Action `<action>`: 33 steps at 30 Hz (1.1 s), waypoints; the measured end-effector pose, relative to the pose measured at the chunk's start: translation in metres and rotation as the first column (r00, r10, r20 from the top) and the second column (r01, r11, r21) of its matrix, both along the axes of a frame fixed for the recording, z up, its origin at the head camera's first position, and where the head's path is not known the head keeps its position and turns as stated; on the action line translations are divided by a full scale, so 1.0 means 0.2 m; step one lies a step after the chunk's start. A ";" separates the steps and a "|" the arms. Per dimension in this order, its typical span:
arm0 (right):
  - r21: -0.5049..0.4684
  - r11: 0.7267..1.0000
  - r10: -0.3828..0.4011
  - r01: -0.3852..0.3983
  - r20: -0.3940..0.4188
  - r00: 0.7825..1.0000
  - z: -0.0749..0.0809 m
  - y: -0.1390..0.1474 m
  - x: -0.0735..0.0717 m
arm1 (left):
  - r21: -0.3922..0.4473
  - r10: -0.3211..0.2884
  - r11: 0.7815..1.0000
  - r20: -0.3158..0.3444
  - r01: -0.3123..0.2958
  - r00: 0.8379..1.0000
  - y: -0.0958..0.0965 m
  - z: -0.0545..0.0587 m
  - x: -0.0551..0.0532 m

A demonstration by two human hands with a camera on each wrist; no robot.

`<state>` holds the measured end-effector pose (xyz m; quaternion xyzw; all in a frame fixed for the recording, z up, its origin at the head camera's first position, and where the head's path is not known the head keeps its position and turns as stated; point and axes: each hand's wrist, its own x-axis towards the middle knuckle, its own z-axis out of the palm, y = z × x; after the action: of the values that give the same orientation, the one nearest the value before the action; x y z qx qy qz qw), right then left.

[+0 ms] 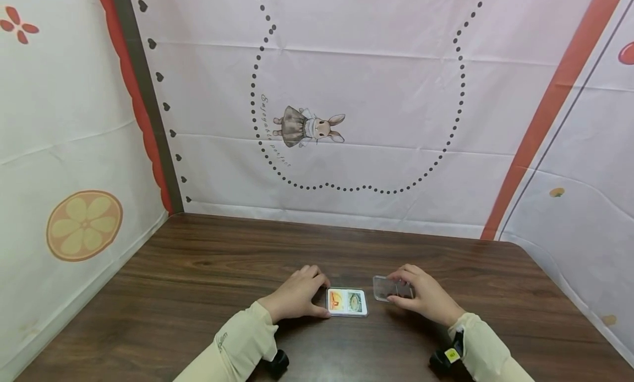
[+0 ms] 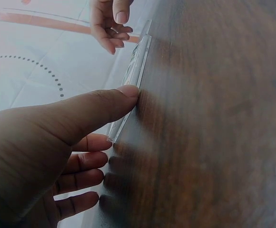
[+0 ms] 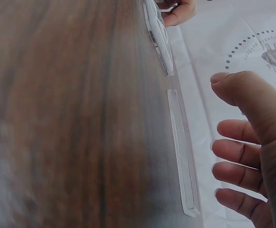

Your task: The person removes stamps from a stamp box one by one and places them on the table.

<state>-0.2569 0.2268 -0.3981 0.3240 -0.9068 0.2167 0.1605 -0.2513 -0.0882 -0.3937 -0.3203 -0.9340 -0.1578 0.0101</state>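
A shallow clear plastic case (image 1: 347,302) lies flat on the table, holding a white card with an orange picture and a green one. My left hand (image 1: 297,295) grips it by its left end, the thumb (image 2: 128,90) on the near edge and a fingertip at the far corner. To the right lies a clear lid-like plastic piece (image 3: 183,156), apart from the case. Over this piece hovers my right hand (image 1: 421,295), thumb and fingers spread. In the right wrist view a gap shows between its fingers and the plastic, with nothing held.
The dark wood-grain table (image 1: 198,272) meets a pale printed cloth (image 1: 366,107) at the back, and more cloth hangs at both sides. A small black device (image 1: 278,364) is at the left wrist, another (image 1: 441,361) at the right.
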 end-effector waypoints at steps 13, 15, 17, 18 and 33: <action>0.020 0.999 0.028 -0.028 0.019 0.999 0.00 -0.02 0.01 | 0.005 0.007 1.000 0.020 -0.007 1.000 0.00 0.00 0.01; 0.025 0.999 0.030 -0.030 0.017 0.999 0.00 -0.02 0.01 | 0.005 0.006 1.000 0.021 -0.006 1.000 0.00 0.00 0.01; 0.026 0.999 0.031 -0.031 0.017 0.999 0.00 -0.02 0.01 | 0.003 0.004 1.000 0.018 -0.004 1.000 0.00 0.00 0.01; 0.027 0.999 0.031 -0.031 0.017 0.999 0.00 -0.02 0.01 | 0.003 0.005 1.000 0.017 -0.005 1.000 0.00 0.00 0.00; 0.011 0.998 0.055 -0.055 0.025 0.998 0.00 -0.05 0.01 | 0.008 0.003 1.000 0.030 -0.003 1.000 0.00 0.01 0.01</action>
<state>-0.2548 0.2172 -0.3985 0.3469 -0.9007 0.2199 0.1415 -0.2483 -0.0882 -0.3911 -0.3163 -0.9339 -0.1666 -0.0024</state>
